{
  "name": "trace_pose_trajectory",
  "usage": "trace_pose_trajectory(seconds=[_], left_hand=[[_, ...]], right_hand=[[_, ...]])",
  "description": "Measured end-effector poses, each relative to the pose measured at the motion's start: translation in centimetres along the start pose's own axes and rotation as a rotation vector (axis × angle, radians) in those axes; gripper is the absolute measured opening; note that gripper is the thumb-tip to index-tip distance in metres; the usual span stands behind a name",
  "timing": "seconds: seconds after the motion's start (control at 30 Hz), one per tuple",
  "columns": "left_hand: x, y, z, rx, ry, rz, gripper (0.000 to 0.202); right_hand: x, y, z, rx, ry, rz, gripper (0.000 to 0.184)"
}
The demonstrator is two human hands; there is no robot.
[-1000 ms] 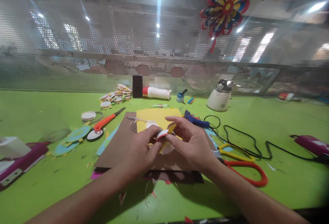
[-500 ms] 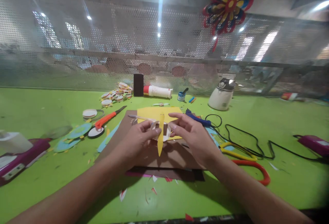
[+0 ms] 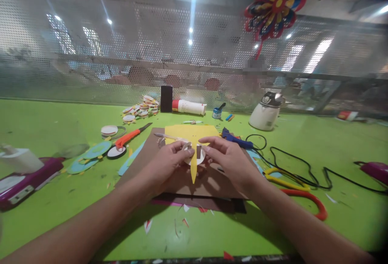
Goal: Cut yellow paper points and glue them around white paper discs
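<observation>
Head view: green table (image 3: 182,248) fills lower frame; brown sheet (image 3: 144,155) at centre, yellow sheet (image 3: 178,130) over its upper part. Left hand (image 3: 165,161), centre frame, grasps white disc (image 3: 200,160) between thumb and fingers; right hand (image 3: 232,157) has fingertips at the disc's right rim, whether gripping cannot be told. Change: disc, edge-on a second ago, now shows its flat face; judged, this exposes yellow strip (image 3: 193,167) for handling, pointed end downward. Pen (image 3: 169,137), just beyond left hand, could obstruct; paper scraps (image 3: 147,226), lower centre, probably not.
</observation>
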State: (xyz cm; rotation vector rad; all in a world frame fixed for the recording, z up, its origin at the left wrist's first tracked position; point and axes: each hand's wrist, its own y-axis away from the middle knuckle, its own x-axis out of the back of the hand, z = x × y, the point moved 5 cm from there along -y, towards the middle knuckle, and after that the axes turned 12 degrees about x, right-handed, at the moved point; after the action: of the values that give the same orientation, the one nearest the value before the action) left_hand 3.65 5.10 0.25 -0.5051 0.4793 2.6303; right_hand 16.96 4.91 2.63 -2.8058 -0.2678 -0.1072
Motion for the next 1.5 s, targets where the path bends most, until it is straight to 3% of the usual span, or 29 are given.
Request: trace_pose_trajectory(seconds=[0.2, 0.37, 0.57, 0.87, 1.07, 1.23, 1.37, 1.5], left_hand=[[-0.5, 0.1, -0.5, 0.054, 0.008, -0.077, 0.031], [-0.2, 0.0, -0.5, 0.065, -0.021, -0.063, 0.043], [-0.2, 0.1, -0.5, 0.051, -0.052, -0.036, 0.036], [0.0, 0.0, -0.5, 0.074, -0.047, 0.046, 0.043], [0.1, 0.0, -0.2, 0.064, 0.021, -0.008, 0.014], [0.3, -0.2, 0.0, 0.083, -0.025, 0.032, 0.007], [0.4, -0.3, -0.1, 0.057, -0.085, 0.041, 0.025], [0.6, -0.4, -0.1, 0.049, -0.146, 0.061, 0.027]], right_hand=[[0.0, -0.1, 0.1, 0.034, 0.073, -0.021, 0.019], [0.4, -0.5, 0.5, 0.099, 0.074, -0.038, 0.018], [0.5, -0.7, 0.6, 0.133, 0.092, -0.086, 0.018], [0.2, -0.6, 1.0, 0.084, 0.051, -0.066, 0.018], [0.0, -0.4, 1.3, 0.037, 0.005, -0.029, 0.022], [-0.4, -0.3, 2.1, -0.039, -0.143, -0.022, 0.020], [-0.7, -0.1, 2.3, -0.072, -0.177, -0.033, 0.022], [-0.6, -0.2, 2.1, -0.065, -0.137, -0.043, 0.021]])
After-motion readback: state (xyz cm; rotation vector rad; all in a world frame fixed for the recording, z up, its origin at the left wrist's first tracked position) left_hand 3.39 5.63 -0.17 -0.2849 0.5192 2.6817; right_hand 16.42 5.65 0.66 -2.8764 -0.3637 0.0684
